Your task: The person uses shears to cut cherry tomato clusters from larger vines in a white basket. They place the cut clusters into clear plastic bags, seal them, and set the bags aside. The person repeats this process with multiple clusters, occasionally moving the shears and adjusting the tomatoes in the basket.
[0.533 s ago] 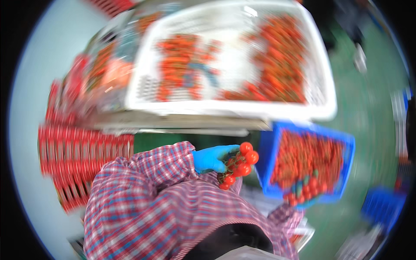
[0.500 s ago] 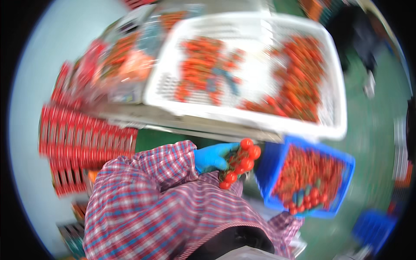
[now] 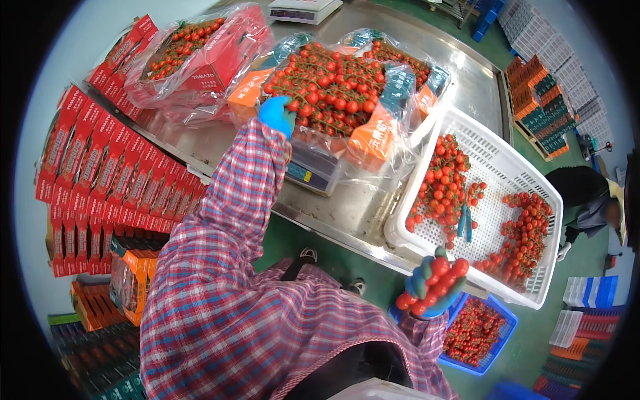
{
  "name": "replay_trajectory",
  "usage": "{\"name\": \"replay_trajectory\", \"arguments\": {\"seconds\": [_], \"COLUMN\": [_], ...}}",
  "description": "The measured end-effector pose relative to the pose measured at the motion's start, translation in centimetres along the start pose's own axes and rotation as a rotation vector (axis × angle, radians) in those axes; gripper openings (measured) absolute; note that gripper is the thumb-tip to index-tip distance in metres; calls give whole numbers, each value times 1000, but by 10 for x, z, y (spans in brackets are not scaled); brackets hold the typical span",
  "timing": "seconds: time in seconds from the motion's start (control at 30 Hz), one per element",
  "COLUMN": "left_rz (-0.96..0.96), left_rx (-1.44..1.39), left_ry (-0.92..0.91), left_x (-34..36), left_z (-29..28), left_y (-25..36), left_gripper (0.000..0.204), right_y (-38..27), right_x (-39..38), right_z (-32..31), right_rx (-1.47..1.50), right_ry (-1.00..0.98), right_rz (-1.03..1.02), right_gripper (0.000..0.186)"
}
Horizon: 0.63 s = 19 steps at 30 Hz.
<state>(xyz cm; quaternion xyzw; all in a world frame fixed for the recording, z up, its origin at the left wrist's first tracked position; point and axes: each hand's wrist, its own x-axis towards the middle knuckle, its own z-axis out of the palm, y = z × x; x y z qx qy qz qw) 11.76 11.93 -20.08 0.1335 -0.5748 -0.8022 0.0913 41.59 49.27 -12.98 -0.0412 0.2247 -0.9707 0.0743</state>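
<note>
Left hand (image 3: pixel 277 115), in a blue glove, is extended forward to the near edge of a tray of cherry tomatoes (image 3: pixel 330 90) lined with clear plastic film. The hand rests against the tomatoes at that edge; whether its fingers are spread or closed cannot be told, as only the back of the glove shows. The tray's contents are small, round, glossy red fruit on green vines, heaped closely and filling the tray from side to side. The tray sits on a scale (image 3: pixel 313 175) standing on the steel table (image 3: pixel 467 73).

Right hand (image 3: pixel 432 288), also in a blue glove, is low and close to the body, below the table's front edge. Its fingers are curled shut around a tomato cluster (image 3: pixel 435 283): several red fruits bunched together, protruding above and beside the glove.

A white perforated crate (image 3: pixel 497 163) stands at the table's right, holding loose vine tomatoes in two heaps, with blue-handled scissors (image 3: pixel 464 221) lying between them. A blue crate (image 3: pixel 477 333) of tomatoes sits on the floor beneath the right hand. A second bagged tomato tray (image 3: pixel 193 50) lies at the table's far left. Red cartons (image 3: pixel 100 180) are stacked at left.
</note>
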Motion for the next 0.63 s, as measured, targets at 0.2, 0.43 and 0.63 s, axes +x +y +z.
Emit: {"name": "replay_trajectory", "arguments": {"seconds": [0.2, 0.43, 0.63], "left_rz": [491, 694, 626], "left_rx": [692, 1303, 1304], "left_ry": [-430, -610, -640], "left_x": [-21, 21, 19], "left_z": [-29, -16, -22], "left_y": [40, 40, 42], "left_gripper": [46, 48, 47], "right_y": [30, 119, 139], "right_x": [99, 285, 311], "right_z": [57, 80, 67], "right_rx": [-380, -1566, -2561], "right_ry": [-7, -485, -409], "right_rz": [109, -522, -42], "right_gripper": [75, 68, 69]}}
